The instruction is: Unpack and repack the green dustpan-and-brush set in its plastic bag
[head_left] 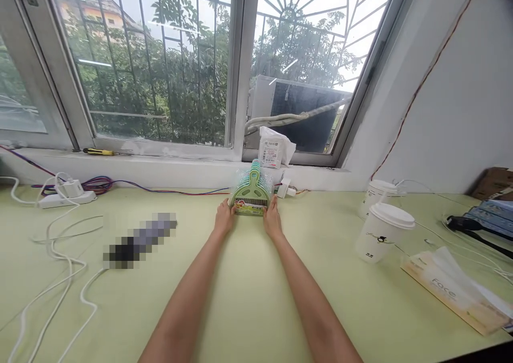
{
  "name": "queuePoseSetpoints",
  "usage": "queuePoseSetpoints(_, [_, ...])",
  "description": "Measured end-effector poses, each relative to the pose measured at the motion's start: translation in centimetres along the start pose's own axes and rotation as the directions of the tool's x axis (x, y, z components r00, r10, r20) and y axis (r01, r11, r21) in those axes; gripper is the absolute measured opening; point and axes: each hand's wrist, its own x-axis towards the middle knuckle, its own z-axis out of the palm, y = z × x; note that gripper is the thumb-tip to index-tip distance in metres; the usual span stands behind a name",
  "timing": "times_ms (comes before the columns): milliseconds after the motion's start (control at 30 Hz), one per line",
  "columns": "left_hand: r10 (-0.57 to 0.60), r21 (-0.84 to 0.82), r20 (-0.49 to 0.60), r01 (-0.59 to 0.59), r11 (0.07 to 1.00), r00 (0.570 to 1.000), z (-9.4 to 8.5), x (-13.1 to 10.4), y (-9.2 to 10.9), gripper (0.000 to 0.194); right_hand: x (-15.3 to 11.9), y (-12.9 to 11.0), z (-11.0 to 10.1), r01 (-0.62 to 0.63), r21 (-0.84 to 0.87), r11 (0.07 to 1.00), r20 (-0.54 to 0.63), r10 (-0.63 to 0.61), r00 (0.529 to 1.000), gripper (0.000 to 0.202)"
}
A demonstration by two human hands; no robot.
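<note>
The table (248, 304) beneath both hands should carry the weight, so the base is best kept flat on it. The dustpans (254, 191) stand roughly upright between the hands, the left hand (225, 216) holding their lower left corner, the right hand (273, 218) the lower right. Light, even pressure from both should stop the nest slipping.
</note>
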Motion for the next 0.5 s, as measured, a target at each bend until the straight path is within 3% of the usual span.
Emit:
queuePoseSetpoints(200, [-0.035,-0.199,-0.121,0.01,0.98,0.992,-0.9,-0.6,-0.4,0.042,-0.5,-0.7,-1.0,-0.006,0.017,1.0,-0.15,0.009,0.989,0.062])
queuePoseSetpoints(333, [-0.092,-0.282,-0.185,0.037,0.959,0.978,-2.7,-2.1,-0.9,0.036,-1.6,-0.9,-2.3,-0.009,0.05,0.999,-0.231,0.02,0.973,0.057])
queuePoseSetpoints(400, [-0.123,-0.312,-0.18,0.062,0.948,0.976,-3.9,-3.2,-1.3,0.034,-2.4,-0.5,-2.9,-0.081,0.071,0.994,-0.208,0.094,0.974,0.057])
queuePoseSetpoints(500, [-0.161,-0.336,-0.156,0.101,0.936,0.975,-5.9,-5.2,-1.9,0.031,-3.8,0.4,-3.8,-0.261,0.067,0.963,-0.073,0.266,0.961,0.053])
